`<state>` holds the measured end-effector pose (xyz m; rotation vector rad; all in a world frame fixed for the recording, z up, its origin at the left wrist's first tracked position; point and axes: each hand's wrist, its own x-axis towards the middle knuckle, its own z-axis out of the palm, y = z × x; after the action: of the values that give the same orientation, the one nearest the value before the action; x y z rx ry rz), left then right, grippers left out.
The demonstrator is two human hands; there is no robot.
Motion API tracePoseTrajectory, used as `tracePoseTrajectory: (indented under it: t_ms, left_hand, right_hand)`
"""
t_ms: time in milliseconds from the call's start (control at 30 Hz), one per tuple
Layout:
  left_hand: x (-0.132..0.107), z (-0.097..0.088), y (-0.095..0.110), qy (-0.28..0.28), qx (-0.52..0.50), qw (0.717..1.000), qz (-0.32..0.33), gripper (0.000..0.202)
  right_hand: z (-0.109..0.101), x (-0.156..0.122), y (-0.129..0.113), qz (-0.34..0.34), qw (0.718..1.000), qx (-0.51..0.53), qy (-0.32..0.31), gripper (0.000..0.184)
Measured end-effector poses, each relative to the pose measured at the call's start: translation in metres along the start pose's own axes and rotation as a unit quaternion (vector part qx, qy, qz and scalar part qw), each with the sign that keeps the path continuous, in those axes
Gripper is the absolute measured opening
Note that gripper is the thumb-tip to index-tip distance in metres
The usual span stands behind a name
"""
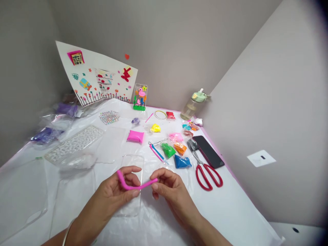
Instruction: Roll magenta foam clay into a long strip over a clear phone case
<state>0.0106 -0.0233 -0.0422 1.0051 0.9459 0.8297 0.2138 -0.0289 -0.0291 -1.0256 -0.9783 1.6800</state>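
- The left hand (pixel 123 188) comes in from the lower left, forearm angled up toward the middle of the table (pixel 243 212), a thin bangle (pixel 67 231) at the wrist.
- Its fingers are curled and its thumb lies across the top, pinching the left part of a pink clay rope (pixel 135 186).
- The right hand (pixel 170 188) comes in from the lower right, wrist bent inward, fingers folded under, thumb and forefinger closed on the rope's right end.
- The rope spans the gap between both hands, held just above the table; its left end bends upward past the left thumb.
- Under the hands lies a clear phone case (pixel 133 162), flat on the white plastic sheet.
- Behind the hands, well apart: a pink clay pack (pixel 135 136), a yellow lump (pixel 155 128), and green (pixel 168 150), orange (pixel 180 148) and blue (pixel 182 161) packs.
- Red scissors (pixel 207 174) lie to the right, near a dark phone (pixel 208 151).
- A bottle (pixel 192 105) stands at the far corner; a decorated sheet (pixel 99 80) leans on the wall.
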Motion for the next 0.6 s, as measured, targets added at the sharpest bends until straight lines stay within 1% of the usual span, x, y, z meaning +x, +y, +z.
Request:
tracePoseTrajectory:
  t_ms: [67,167,333,500,600]
  left_hand:
    - [-0.001,0.0,0.001,0.005,0.029,0.999,0.018,0.04]
    - [-0.002,0.002,0.004,0.0,0.049,0.999,0.018,0.037]
    - [-0.003,0.005,0.002,-0.013,0.005,1.0,0.003,0.031]
    - [-0.004,0.006,0.0,0.003,0.04,0.999,0.024,0.03]
    - [-0.005,0.006,0.002,0.009,0.035,0.999,0.026,0.03]
  right_hand:
    - [0.0,0.0,0.001,0.001,1.0,0.005,-0.001,0.024]
    - [0.002,-0.001,0.0,-0.003,1.0,-0.002,-0.002,0.021]
    - [0.005,-0.001,-0.003,-0.016,1.0,-0.01,0.0,0.021]
    - [0.01,-0.004,-0.003,-0.035,0.998,-0.045,0.033,0.023]
    - [0.013,-0.008,-0.003,-0.044,0.995,-0.07,0.051,0.022]
